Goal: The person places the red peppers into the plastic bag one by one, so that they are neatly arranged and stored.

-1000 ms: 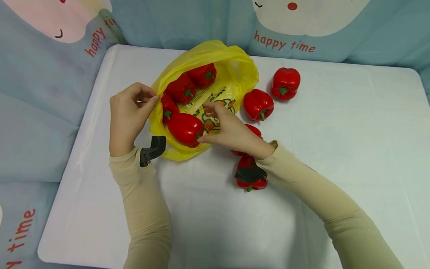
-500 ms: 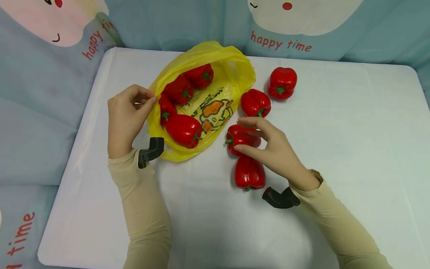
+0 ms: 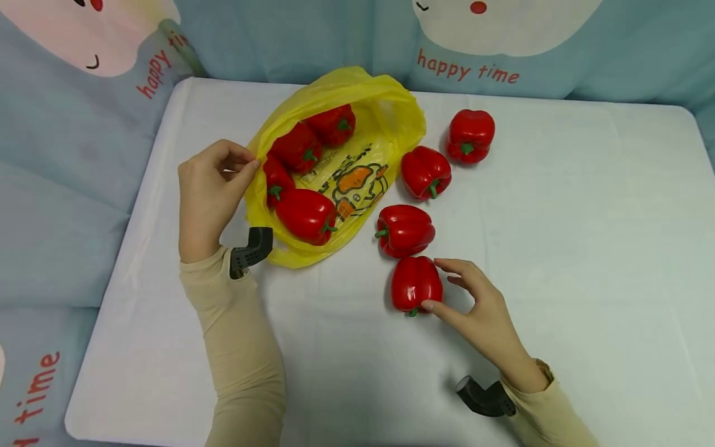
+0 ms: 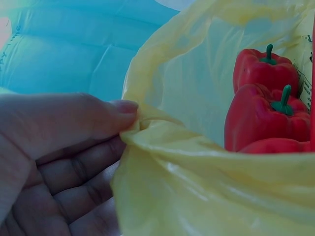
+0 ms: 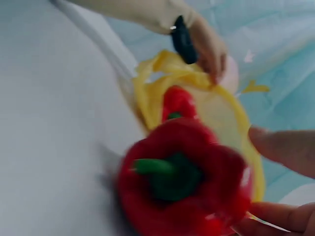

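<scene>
My left hand [image 3: 208,194] pinches the left rim of a yellow plastic bag [image 3: 391,124] between thumb and fingers; the left wrist view shows the bunched film at the thumb tip. The bag lies with its mouth toward me, several red bell peppers [image 3: 306,216] with green stems inside. My right hand [image 3: 485,320] is at the nearest loose bell pepper [image 3: 416,284], thumb by its stem end and fingers by its far right side. In the right wrist view this bell pepper [image 5: 182,182] fills the middle, and the thumb stands apart from it.
Other loose bell peppers lie right of the bag: one just behind the nearest [image 3: 406,231], one by the bag's edge [image 3: 426,172] and one farther back [image 3: 471,136]. A white table [image 3: 581,248] carries everything, with a printed blue curtain [image 3: 335,43] behind and at left.
My right hand has left the bag's mouth, passed over the loose bell peppers and come down toward me to the nearest one. My left hand keeps its hold on the bag rim.
</scene>
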`<state>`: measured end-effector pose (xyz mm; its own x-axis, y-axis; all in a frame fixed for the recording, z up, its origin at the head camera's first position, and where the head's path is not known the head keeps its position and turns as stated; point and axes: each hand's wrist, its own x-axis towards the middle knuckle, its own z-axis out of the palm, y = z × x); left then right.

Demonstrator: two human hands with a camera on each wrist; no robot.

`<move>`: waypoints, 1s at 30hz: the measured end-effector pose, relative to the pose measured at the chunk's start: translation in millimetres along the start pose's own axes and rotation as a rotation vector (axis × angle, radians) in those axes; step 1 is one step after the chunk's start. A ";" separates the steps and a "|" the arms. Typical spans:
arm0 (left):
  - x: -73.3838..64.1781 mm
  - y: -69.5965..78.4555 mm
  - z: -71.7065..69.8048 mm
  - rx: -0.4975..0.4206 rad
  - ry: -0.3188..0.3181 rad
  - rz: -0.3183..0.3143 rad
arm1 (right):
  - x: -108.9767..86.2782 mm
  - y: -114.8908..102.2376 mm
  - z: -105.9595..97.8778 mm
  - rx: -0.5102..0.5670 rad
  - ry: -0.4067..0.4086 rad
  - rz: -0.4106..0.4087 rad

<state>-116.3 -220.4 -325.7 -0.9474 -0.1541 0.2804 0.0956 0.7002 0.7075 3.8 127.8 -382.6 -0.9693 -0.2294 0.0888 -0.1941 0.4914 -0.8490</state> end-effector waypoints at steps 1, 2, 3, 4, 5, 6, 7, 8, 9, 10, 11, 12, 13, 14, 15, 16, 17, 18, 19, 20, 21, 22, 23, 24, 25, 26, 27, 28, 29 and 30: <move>-0.2 -0.2 -0.2 0.001 0.001 -0.002 | -2.4 2.3 2.8 -0.015 -0.002 0.011; -0.3 -0.4 -0.3 0.000 0.002 -0.003 | -4.1 4.2 5.6 -0.024 -0.003 0.022; -0.5 -0.6 -0.3 -0.001 0.002 -0.004 | -5.3 5.9 8.3 -0.025 -0.006 0.035; -0.5 -0.8 -0.4 -0.002 0.002 -0.005 | -6.3 7.2 10.8 -0.029 -0.010 0.048; -0.7 -1.0 -0.4 -0.002 0.002 -0.006 | -6.9 8.1 12.9 -0.027 -0.011 0.060; -0.8 -1.2 -0.4 -0.003 0.002 -0.006 | -7.3 8.7 14.8 -0.021 -0.011 0.070; -0.9 -1.2 -0.4 -0.004 0.003 -0.005 | -7.3 9.2 16.3 -0.013 -0.009 0.079; -1.0 -1.3 -0.3 -0.005 0.003 -0.004 | -7.2 9.6 17.4 -0.003 -0.006 0.085; -1.1 -1.3 -0.2 -0.006 0.004 -0.003 | -7.0 9.7 18.1 0.005 -0.001 0.095; -1.2 -1.3 -0.2 -0.008 0.005 -0.003 | -6.8 9.7 18.4 0.012 0.002 0.103; -1.2 -1.3 -0.1 -0.008 0.005 -0.002 | -6.6 9.8 18.5 0.021 0.003 0.112; -1.2 -1.2 -0.1 -0.010 0.006 -0.002 | -6.4 9.9 18.4 0.029 0.003 0.120; -1.1 -1.1 0.0 -0.010 0.006 -0.001 | -6.2 10.0 18.1 0.037 0.001 0.129; -1.1 -1.0 0.0 -0.011 0.005 -0.001 | -6.1 10.2 17.7 0.045 -0.002 0.138; -1.1 -0.9 0.1 -0.012 0.005 -0.001 | -6.1 10.3 17.3 0.055 -0.004 0.147; -1.0 -0.8 0.2 -0.012 0.004 -0.002 | -6.1 10.6 16.9 0.066 -0.005 0.156; -0.9 -0.6 0.3 -0.013 0.003 -0.001 | -6.1 10.9 16.5 0.077 -0.006 0.164; -0.7 -0.5 0.3 -0.013 0.003 -0.001 | -6.2 11.0 16.2 0.087 -0.005 0.171; -0.7 -0.4 0.3 -0.013 0.003 0.000 | -6.3 11.1 15.9 0.099 -0.003 0.177; -0.6 -0.4 0.3 -0.014 0.004 0.000 | -6.3 11.2 15.7 0.112 0.000 0.185; -0.5 -0.3 0.2 -0.013 0.004 0.001 | -6.3 11.2 15.4 0.128 0.003 0.193; -0.5 -0.3 0.2 -0.013 0.005 0.002 | -6.3 11.3 15.0 0.144 0.004 0.202; -0.5 -0.2 0.1 -0.012 0.004 0.002 | -6.3 11.4 14.6 0.161 0.005 0.210; -0.5 -0.2 0.1 -0.011 0.004 0.002 | -6.2 11.3 14.2 0.180 0.006 0.220; -0.5 -0.1 0.0 -0.011 0.004 0.002 | -6.0 11.2 13.7 0.200 0.007 0.230; -0.6 -0.1 0.0 -0.012 0.004 0.000 | -5.7 11.1 13.0 0.218 0.006 0.242; -0.7 0.0 -0.1 -0.010 0.004 -0.001 | -5.3 11.0 12.3 0.229 0.003 0.251; -0.8 0.0 -0.2 -0.011 0.004 -0.003 | -5.0 11.0 11.5 0.242 -0.002 0.265; -0.9 0.1 -0.2 -0.010 0.005 -0.005 | -4.7 11.0 10.7 0.259 -0.005 0.281; -1.0 0.1 -0.2 -0.011 0.006 -0.007 | -4.4 11.1 9.8 0.277 -0.009 0.298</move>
<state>-115.3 -220.3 -325.7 -0.9463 -0.1629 0.2791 0.0923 0.6915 0.7164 7.5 126.0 -397.6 -0.9753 -0.1187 -0.1862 0.1449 0.2924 -0.9452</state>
